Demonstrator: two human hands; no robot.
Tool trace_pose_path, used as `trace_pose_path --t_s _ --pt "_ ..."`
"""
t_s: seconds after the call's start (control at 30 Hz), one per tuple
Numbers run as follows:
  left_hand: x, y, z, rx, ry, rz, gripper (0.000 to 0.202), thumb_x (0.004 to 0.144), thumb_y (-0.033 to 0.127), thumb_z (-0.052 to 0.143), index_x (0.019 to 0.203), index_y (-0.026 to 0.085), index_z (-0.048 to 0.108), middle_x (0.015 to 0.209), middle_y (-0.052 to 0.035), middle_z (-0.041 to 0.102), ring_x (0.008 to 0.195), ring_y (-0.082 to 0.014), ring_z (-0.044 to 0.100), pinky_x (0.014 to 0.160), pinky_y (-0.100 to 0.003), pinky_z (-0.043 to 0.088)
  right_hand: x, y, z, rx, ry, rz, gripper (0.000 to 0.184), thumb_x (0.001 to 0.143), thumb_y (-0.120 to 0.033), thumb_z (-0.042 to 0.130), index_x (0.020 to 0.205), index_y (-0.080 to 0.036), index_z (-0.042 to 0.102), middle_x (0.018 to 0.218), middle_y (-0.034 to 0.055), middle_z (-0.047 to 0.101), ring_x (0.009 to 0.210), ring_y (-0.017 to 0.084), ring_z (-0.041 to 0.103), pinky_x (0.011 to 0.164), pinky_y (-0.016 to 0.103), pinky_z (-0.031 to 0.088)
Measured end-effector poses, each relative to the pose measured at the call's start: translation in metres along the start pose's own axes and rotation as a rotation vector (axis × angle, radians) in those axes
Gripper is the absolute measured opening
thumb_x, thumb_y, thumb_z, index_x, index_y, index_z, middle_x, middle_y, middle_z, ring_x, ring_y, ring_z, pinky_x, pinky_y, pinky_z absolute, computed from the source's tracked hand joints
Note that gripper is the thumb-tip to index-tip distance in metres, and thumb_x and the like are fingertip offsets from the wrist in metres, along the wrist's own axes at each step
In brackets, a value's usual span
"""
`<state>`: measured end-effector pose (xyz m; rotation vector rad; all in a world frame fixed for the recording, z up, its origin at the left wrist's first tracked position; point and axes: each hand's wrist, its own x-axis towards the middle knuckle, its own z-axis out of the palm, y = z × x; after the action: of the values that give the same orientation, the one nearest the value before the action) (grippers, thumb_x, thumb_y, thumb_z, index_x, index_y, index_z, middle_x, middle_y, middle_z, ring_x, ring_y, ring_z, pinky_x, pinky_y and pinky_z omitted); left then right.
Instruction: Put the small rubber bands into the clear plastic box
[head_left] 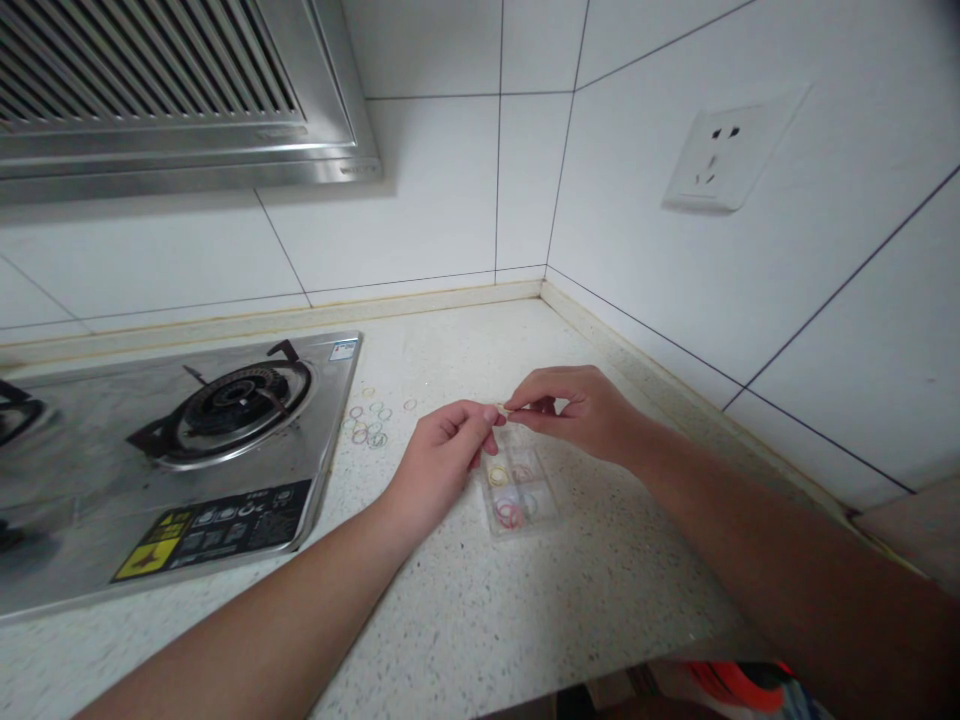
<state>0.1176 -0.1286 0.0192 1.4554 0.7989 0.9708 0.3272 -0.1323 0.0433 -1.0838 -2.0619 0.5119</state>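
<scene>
Above the far end of a clear plastic compartment box (525,512), my two hands meet with their fingertips almost touching. My left hand (454,440) pinches a small pale yellow rubber band (501,408) between thumb and fingers. From the other side, my right hand (574,410) grips the same band with thumb and forefinger; its exact shape is mostly hidden. Inside the box, yellow bands (497,476) and red bands (510,515) lie in separate compartments, along with other coloured ones. Fingers cover part of the box's far end.
Several loose coloured rubber bands (377,439) lie on the speckled counter (480,620) between my left hand and the gas stove (322,500). A range hood (322,150) hangs at upper left. Tiled walls meet in the corner behind, with a socket (720,150) on the right.
</scene>
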Motion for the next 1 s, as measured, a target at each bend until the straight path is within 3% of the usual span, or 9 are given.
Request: trace_pose_path --t_s 0.57,0.8,1.0 --pt "0.0002 0.002 0.0012 -0.01 0.006 0.006 0.034 0.087 0.047 0.068 0.076 0.015 0.063 0.062 0.0024 0.054 0.053 -0.0076 0.04 0.052 -0.023 0.029 0.0013 -0.0028 0.0035 0.064 -0.023 -0.012 0.028 0.081 -0.042 0.071 0.092 -0.016 0.074 0.083 0.0031 0.067 0.067 0.003 0.056 0.062 0.017 0.046" --pt "-0.0003 -0.0004 0.0013 -0.034 -0.057 -0.003 0.034 0.09 0.046 0.065 0.076 0.015 0.062 0.063 0.0025 0.053 0.054 -0.0067 0.04 0.052 -0.021 0.03 -0.0011 0.0008 0.0051 0.25 -0.024 0.081 0.046 0.075 -0.041 0.076 0.114 -0.017 0.068 0.092 0.0036 0.067 0.064 0.001 0.053 0.057 0.014 0.045" --pt "-0.0006 -0.0016 0.0024 -0.099 -0.099 -0.012 0.033 0.088 0.045 0.068 0.077 0.014 0.062 0.062 0.0028 0.052 0.056 -0.007 0.042 0.053 -0.02 0.031 -0.0023 -0.0016 0.0041 0.273 -0.129 0.082 0.05 0.077 -0.039 0.075 0.12 -0.016 0.068 0.077 0.0008 0.064 0.062 0.002 0.052 0.059 0.015 0.045"
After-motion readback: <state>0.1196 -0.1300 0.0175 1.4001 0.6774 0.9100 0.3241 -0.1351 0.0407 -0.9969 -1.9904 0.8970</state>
